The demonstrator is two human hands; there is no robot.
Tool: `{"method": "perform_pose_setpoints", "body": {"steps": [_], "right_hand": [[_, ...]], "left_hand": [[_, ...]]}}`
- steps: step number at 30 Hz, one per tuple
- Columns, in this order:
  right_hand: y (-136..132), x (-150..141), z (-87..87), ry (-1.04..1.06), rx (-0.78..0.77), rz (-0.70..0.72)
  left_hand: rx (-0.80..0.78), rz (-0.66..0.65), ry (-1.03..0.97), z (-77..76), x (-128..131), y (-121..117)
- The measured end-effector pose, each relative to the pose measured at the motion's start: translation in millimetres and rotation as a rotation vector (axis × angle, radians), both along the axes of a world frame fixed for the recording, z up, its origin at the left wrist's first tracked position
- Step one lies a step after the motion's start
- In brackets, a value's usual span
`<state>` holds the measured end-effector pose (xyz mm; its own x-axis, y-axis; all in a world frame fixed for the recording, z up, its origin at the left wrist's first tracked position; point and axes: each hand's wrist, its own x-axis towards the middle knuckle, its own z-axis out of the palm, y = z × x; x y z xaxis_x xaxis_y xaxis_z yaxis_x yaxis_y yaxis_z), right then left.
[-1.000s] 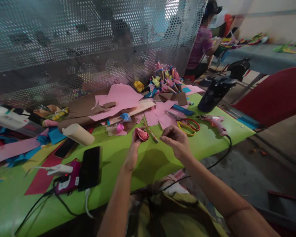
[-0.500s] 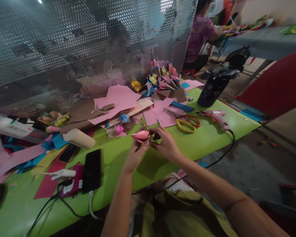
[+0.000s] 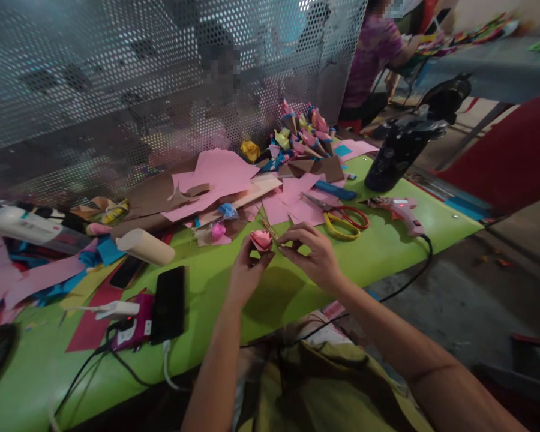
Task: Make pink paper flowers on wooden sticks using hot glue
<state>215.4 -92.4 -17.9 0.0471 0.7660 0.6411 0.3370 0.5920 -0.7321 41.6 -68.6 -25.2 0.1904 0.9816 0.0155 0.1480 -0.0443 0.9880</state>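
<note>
A pink paper flower (image 3: 261, 240) with layered petals is held between the thumb and fingers of my left hand (image 3: 248, 267). Just to its right, my right hand (image 3: 312, 252) is closed in a pinch beside the flower's base. What its fingertips hold is too small to make out. Thin yellowish-brown strips (image 3: 269, 228) show right behind the fingertips. Beyond my right hand lie scissors (image 3: 342, 227) with yellow and red handles, and a pink glue gun (image 3: 400, 211) with a lit red light.
Pink paper sheets (image 3: 220, 171) and a bunch of paper flower cones (image 3: 308, 135) lie at the back by a perforated metal panel (image 3: 162, 78). A black tumbler (image 3: 398, 156) stands at the right. Phone (image 3: 168, 303), power strip (image 3: 137, 324) and cardboard tube (image 3: 144, 246) are at the left. A person (image 3: 369, 60) sits beyond.
The flower has turned so its open top faces up more. My right hand has drawn slightly away to the right of it. The view has shifted a little.
</note>
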Motion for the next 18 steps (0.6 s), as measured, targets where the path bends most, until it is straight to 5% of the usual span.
{"method": "perform_pose_setpoints", "body": {"steps": [6, 18], "right_hand": [[2.6, 3.8, 14.3, -0.281, 0.155, -0.019], [2.4, 4.4, 22.9, -0.454, 0.116, -0.016]], "left_hand": [[0.130, -0.062, 0.023, 4.1, 3.2, 0.0], [0.069, -0.114, -0.023, 4.8, 4.1, -2.3]]}}
